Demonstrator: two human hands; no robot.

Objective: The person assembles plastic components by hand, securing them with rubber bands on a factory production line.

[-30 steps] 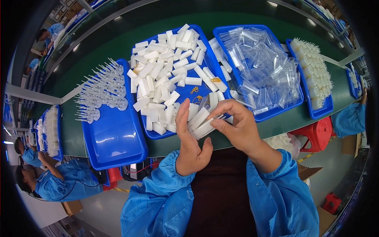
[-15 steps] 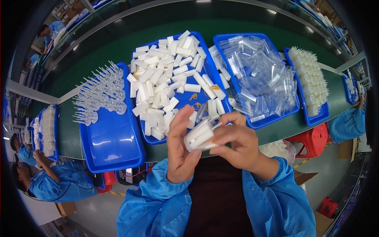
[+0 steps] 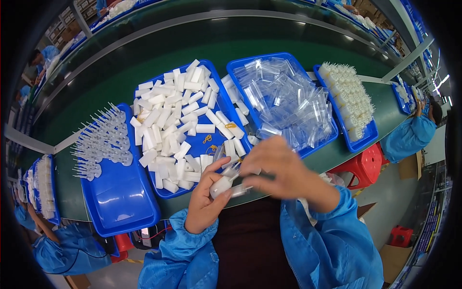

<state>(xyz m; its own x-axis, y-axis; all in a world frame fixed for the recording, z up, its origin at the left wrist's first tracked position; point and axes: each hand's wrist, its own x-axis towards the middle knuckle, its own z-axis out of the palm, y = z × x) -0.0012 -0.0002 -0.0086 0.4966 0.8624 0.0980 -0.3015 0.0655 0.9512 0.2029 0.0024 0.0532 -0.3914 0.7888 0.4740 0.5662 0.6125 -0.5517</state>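
Currently, the left hand (image 3: 204, 202) has its grip closed on a small bundle of white-and-clear pieces (image 3: 222, 187), thumb on the near side, fingers behind. The bundle is held up at the near edge of the worktop (image 3: 175, 206), in front of the tray of white blocks (image 3: 226, 101). One held piece has its long axis slanting, upper end pointing away and to the right; a second, lower one lies closer to level, its outer end pointing right. The right hand (image 3: 275, 168) is at the bundle's right end, fingers bent; motion blur prevents telling whether its grip is closed on anything.

Along the near edge, left of the block tray, stands a tray of spiked translucent parts (image 3: 120, 197); to its right, a tray of clear sleeves (image 3: 317, 148) and, toward the right, a tray of bristly white bundles (image 3: 364, 138).
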